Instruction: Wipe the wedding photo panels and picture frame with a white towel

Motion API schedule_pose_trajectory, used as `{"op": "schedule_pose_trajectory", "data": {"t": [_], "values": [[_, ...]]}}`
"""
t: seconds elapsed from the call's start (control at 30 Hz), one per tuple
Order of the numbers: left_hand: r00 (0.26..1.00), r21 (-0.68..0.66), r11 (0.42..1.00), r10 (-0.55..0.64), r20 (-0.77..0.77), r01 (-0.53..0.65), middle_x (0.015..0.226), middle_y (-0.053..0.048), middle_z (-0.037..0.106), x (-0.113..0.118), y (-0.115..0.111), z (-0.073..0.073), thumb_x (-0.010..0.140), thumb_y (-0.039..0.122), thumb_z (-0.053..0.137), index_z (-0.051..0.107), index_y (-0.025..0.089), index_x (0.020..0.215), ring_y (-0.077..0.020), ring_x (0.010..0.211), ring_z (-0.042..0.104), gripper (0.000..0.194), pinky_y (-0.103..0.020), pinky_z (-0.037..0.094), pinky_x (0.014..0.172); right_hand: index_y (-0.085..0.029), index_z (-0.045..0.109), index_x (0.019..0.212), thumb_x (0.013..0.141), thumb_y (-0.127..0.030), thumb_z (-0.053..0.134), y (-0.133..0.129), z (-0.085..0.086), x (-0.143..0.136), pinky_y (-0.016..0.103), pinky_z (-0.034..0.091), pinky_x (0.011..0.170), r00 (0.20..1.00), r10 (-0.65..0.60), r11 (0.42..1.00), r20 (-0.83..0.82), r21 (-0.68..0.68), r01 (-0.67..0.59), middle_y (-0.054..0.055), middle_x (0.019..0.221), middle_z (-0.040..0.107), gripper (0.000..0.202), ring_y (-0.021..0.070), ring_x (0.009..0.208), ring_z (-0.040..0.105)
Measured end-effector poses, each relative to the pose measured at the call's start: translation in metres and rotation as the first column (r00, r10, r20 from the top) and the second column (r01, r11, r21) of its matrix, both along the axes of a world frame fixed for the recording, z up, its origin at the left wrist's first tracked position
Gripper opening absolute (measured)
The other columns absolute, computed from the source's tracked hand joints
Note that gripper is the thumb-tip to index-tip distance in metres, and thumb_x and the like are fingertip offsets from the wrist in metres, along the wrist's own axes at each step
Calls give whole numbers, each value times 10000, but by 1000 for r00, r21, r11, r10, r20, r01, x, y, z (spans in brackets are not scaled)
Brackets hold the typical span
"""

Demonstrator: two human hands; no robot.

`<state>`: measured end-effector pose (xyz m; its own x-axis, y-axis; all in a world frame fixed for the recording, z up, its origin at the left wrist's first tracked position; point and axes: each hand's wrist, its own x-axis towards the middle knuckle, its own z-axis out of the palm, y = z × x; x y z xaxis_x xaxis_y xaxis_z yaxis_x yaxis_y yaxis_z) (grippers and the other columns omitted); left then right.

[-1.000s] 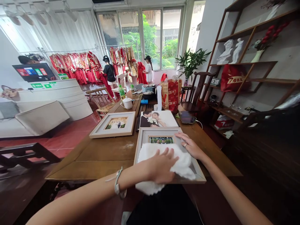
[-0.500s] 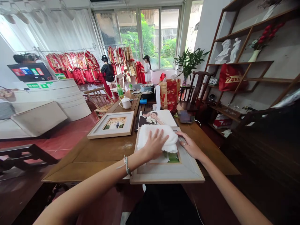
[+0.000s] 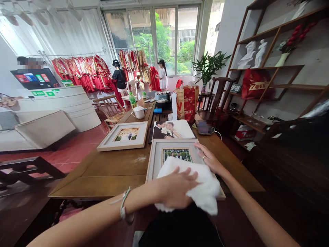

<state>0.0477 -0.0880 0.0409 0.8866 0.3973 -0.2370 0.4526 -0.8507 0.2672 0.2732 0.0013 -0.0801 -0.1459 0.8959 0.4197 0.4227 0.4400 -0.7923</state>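
A white towel (image 3: 203,188), partly crumpled, covers the lower part of a pale picture frame (image 3: 156,151). Its lower corner hangs past the frame's near edge. My left hand (image 3: 177,188), slightly blurred, presses on the towel and holds it, fingers pointing right. Above the cloth shows the top of a photo (image 3: 177,154) with two people in it. My right hand (image 3: 209,159), with a ring on one finger, grips the frame's right side. A second pale frame (image 3: 104,145) with a photo lies to the left. Just beyond the first frame is an unframed couple's photo print (image 3: 185,128).
On the wooden table (image 3: 102,175) stand a white lidded cup (image 3: 138,112), a green-labelled bottle (image 3: 133,101) and a red-and-tan bag (image 3: 187,103). A phone (image 3: 205,128) with a cable lies at the right. Two people stand by red garments (image 3: 82,73) further back.
My left hand has drawn the towel towards me, down the frame, uncovering the upper part of its photo. My right hand stays at the frame's right side.
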Motion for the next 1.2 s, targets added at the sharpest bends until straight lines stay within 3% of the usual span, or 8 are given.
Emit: {"op": "schedule_pose_trajectory", "data": {"t": [0.13, 0.27, 0.43, 0.6, 0.77, 0.9, 1.03, 1.2], "values": [[998, 37, 999, -4, 60, 2, 1457, -132, 248, -2, -33, 2, 809, 286, 470, 261, 178, 1397, -327, 1337, 171, 633, -556, 202, 1047, -254, 564, 1159, 849, -347, 428, 1, 1, -1, 437, 231, 1097, 1000, 7, 1000, 31, -8, -7, 72, 1307, 501, 351, 227, 1313, 331], [992, 165, 978, 119, 52, -126, 1427, -180, 286, 15, -35, -9, 797, 329, 501, 261, 146, 1390, -375, 1311, 218, 665, -588, 237, 1013, -253, 558, 1169, 852, -357, 422, 2, 1, -1, 442, 226, 1098, 1000, 13, 1000, 26, -23, -13, 78, 1319, 489, 360, 229, 1317, 325], [925, 328, 881, 377, -53, -340, 1436, -206, 255, 36, -2, -26, 771, 355, 571, 267, 121, 1388, -413, 1300, 212, 726, -614, 222, 1000, -250, 543, 1165, 830, -312, 437, 2, 0, 1, 436, 234, 1093, 999, 42, 999, -25, -16, -42, 73, 1346, 465, 357, 226, 1314, 329], [873, 495, 741, 482, 80, -454, 1450, -190, 233, 36, 56, -41, 771, 201, 548, 308, 135, 1361, -366, 1324, 182, 640, -565, 191, 1034, -221, 552, 1036, 749, -180, 468, -2, 7, -1, 441, 306, 1034, 1000, 0, 1000, 3, 12, 0, 71, 1216, 555, 302, 235, 1217, 438], [912, 447, 803, 402, 82, -394, 1461, -158, 216, 34, 82, -39, 763, 172, 509, 253, 123, 1376, -325, 1340, 148, 666, -512, 205, 1051, -190, 565, 956, 674, -113, 466, -5, 13, -3, 404, 406, 920, 998, -34, 998, 50, 62, 31, 61, 1030, 609, 309, 219, 987, 554], [932, 318, 883, 363, 5, -346, 1431, -173, 279, 28, 56, -26, 763, 202, 487, 283, 96, 1360, -360, 1309, 221, 640, -537, 274, 1008, -216, 551, 1095, 705, -138, 468, -5, 10, -2, 422, 342, 1005, 1000, -10, 999, 12, 43, 9, 75, 1218, 554, 406, 232, 1155, 485], [972, 151, 961, 234, -13, -230, 1408, -160, 338, 15, 0, -8, 784, 244, 463, 330, 109, 1350, -343, 1290, 285, 597, -503, 310, 1008, -246, 564, 1136, 753, -181, 465, -3, 5, -2, 432, 262, 1076, 1000, -7, 1000, 1, 20, 7, 64, 1306, 507, 401, 221, 1262, 402], [930, 37, 961, 276, -244, -275, 1435, -237, 213, -3, -61, 9, 678, 212, 614, 277, 64, 1385, -424, 1291, 222, 797, -549, 286, 1010, -250, 585, 1128, 770, -191, 478, -2, 5, -3, 451, 235, 1095, 999, 2, 1000, 42, 27, -3, 62, 1319, 499, 379, 223, 1291, 367]]}}
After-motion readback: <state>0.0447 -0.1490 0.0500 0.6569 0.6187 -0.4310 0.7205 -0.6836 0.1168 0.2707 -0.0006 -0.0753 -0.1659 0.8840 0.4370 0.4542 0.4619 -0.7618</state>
